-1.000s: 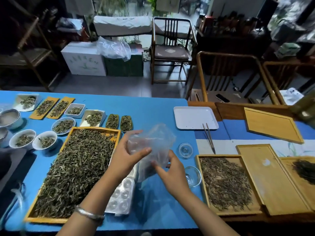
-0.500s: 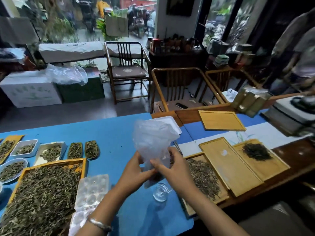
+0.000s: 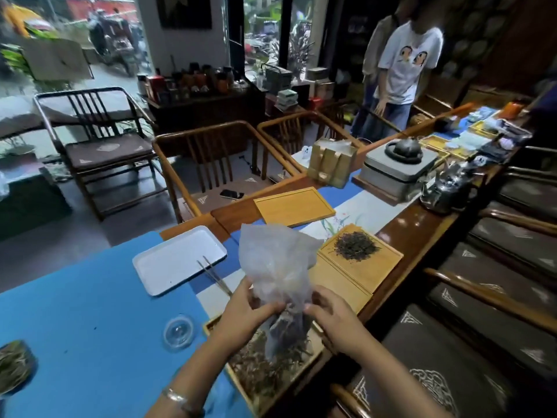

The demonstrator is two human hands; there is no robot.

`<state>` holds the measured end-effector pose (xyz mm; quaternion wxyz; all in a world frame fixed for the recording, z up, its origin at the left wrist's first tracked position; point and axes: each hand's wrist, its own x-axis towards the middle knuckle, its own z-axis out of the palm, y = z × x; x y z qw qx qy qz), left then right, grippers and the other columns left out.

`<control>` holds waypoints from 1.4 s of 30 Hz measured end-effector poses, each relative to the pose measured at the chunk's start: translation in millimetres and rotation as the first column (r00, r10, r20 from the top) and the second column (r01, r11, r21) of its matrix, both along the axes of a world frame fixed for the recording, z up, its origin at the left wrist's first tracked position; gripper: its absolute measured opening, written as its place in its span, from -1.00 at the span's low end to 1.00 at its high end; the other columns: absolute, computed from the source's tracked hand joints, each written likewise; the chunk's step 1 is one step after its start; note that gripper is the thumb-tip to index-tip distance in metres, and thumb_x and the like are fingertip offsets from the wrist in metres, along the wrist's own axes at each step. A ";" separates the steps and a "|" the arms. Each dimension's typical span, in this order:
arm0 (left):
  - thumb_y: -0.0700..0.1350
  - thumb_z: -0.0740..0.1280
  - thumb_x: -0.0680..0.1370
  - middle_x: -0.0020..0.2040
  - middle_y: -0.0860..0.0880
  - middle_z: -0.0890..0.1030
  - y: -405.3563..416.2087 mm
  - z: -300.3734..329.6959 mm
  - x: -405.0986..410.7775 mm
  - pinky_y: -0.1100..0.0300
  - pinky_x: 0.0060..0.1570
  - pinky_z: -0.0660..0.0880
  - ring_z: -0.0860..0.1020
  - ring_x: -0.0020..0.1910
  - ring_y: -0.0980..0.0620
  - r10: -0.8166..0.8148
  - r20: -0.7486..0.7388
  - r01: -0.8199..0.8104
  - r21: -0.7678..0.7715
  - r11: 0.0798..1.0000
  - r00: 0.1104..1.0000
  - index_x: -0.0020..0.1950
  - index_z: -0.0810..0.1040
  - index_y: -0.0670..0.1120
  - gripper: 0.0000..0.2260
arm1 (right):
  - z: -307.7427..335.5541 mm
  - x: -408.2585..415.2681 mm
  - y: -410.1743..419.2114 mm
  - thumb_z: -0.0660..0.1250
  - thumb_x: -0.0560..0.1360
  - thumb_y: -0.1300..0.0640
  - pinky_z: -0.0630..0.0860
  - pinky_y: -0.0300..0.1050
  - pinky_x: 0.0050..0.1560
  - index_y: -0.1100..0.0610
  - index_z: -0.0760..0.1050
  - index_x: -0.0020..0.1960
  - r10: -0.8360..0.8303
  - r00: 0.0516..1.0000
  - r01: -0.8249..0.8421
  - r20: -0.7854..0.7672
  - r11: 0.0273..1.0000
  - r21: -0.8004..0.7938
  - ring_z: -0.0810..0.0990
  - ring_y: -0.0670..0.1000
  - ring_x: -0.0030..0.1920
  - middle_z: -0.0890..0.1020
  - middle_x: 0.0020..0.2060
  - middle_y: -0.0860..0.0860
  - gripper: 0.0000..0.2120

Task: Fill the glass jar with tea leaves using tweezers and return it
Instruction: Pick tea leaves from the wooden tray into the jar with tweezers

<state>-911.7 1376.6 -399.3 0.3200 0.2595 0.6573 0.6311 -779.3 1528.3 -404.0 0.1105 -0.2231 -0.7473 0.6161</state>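
both hands, left hand [image 3: 244, 315] and right hand [image 3: 334, 319], pinch a translucent plastic bag [image 3: 275, 267] above a wooden tray of tea leaves [image 3: 265, 366]. tweezers [image 3: 215, 276] lie partly hidden behind the left hand. a small glass piece [image 3: 178, 330], possibly the jar's lid, sits on the blue table [image 3: 90, 312].

Wide open blue tabletop [image 3: 90, 297] to the left; ahead, tweezers [image 3: 215, 276] and white tray [image 3: 177, 260] block; right, wooden trays [image 3: 358, 267] crowd close together.

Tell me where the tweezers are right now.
The tweezers lie on the table left of centre in the head view, tips over the white tray's right edge, just left of the plastic bag.
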 end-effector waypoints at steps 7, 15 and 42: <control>-0.18 0.50 0.44 0.04 0.10 0.58 98.0 -54.4 -2.6 0.44 -0.24 0.50 0.59 -0.13 0.37 0.217 -0.012 -0.216 -0.152 0.964 0.976 0.09 0.41 0.05 -0.64 | -39.3 -15.6 96.8 0.43 0.46 0.19 0.48 -0.40 -0.22 -0.05 0.54 -0.07 -0.140 0.987 0.132 0.074 0.986 0.103 0.59 -0.21 -0.19 0.65 -0.19 -0.06 -0.84; -0.08 0.48 0.46 0.13 -0.05 0.60 186.9 -140.4 -17.3 0.13 0.04 0.54 0.57 0.11 -0.07 0.369 -0.109 -0.382 -0.368 0.848 0.923 0.18 0.46 -0.09 -0.64 | -118.9 -66.3 185.4 0.39 0.48 0.04 0.53 -0.14 -0.20 -0.13 0.48 -0.10 -0.054 0.958 -0.021 0.282 0.966 0.257 0.58 -0.22 -0.22 0.63 -0.24 -0.11 -0.89; -0.18 0.37 0.53 -0.11 0.09 0.58 31.7 -130.0 5.9 0.17 -0.10 0.54 0.56 -0.13 0.18 0.567 -0.355 -0.664 -0.494 0.562 0.744 0.12 0.51 -0.06 -0.83 | -126.8 -47.6 147.0 0.27 0.56 0.05 0.52 -0.20 -0.25 0.02 0.46 0.02 0.173 0.899 -0.379 0.402 0.768 0.516 0.56 -0.15 -0.17 0.56 -0.14 -0.12 -0.93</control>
